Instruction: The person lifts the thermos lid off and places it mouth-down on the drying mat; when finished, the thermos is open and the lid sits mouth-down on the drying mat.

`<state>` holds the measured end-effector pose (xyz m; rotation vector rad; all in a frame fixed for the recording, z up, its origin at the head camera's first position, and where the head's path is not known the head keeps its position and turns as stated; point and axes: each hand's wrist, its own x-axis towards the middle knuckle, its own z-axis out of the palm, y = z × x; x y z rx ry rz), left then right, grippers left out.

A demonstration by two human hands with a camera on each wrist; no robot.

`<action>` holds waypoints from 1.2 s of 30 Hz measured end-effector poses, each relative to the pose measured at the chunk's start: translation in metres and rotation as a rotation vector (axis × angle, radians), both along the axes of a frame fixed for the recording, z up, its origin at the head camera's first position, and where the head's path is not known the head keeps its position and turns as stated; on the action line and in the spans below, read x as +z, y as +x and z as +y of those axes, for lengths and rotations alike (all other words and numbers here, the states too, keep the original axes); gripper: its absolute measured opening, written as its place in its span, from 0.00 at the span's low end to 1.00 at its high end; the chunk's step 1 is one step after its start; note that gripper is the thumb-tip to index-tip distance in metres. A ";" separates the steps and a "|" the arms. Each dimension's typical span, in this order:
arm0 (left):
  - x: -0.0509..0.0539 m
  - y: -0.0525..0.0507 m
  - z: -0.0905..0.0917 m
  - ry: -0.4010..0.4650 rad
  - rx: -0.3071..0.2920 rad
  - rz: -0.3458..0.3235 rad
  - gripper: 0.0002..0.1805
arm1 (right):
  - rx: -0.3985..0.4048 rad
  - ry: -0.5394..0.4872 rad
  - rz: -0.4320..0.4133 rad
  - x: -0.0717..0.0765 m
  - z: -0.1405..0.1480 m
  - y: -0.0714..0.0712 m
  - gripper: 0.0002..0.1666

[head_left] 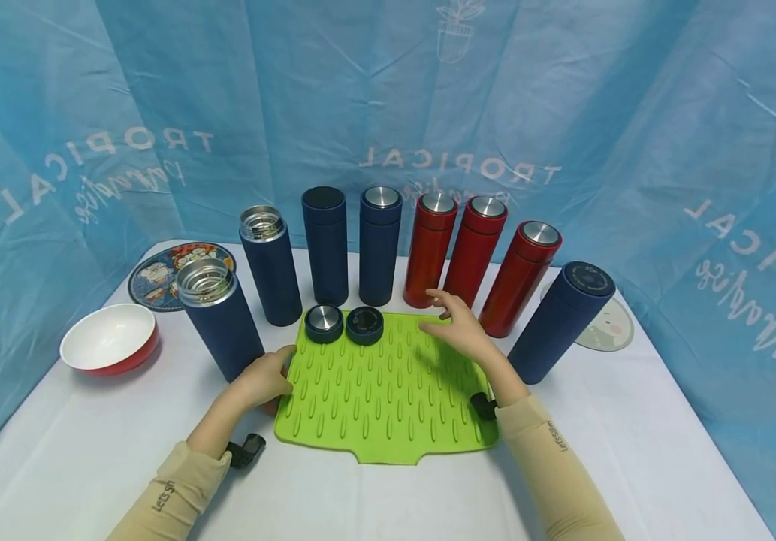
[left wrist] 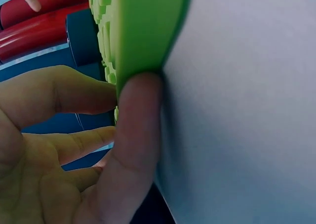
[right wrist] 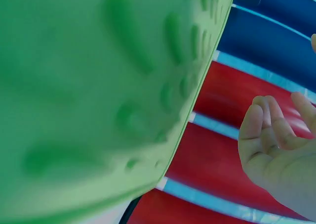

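A green ribbed mat (head_left: 388, 398) lies flat on the white table. On its far left part sit two dark lids, one silver-topped (head_left: 324, 319) and one all dark (head_left: 365, 321). My left hand (head_left: 259, 377) is at the mat's left edge. In the left wrist view the thumb (left wrist: 140, 120) touches that edge, and the other fingers are extended beside it. Over the mat's right part, my right hand (head_left: 458, 327) is raised with fingers spread and holds nothing. It is nearest the red thermos bottles (head_left: 465, 244). Two navy thermos bottles (head_left: 221, 327) near the left hand have uncovered steel necks.
Behind the mat, two lidded navy bottles (head_left: 380, 252) stand beside the row of red ones. Another navy bottle (head_left: 559, 327) stands at the right, partly over a pale round mat (head_left: 607, 327). A red-and-white bowl (head_left: 109, 338) and a patterned round mat (head_left: 158, 279) are at the left.
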<state>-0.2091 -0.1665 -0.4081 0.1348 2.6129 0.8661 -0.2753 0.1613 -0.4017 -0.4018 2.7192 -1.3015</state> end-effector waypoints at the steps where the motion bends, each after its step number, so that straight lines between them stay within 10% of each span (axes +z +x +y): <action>1: 0.000 0.000 0.001 -0.002 -0.001 0.000 0.41 | -0.007 -0.002 -0.003 0.000 0.004 0.002 0.38; 36: -0.001 -0.012 0.011 -0.073 0.020 -0.100 0.39 | -0.088 0.325 -0.216 -0.017 0.052 0.036 0.43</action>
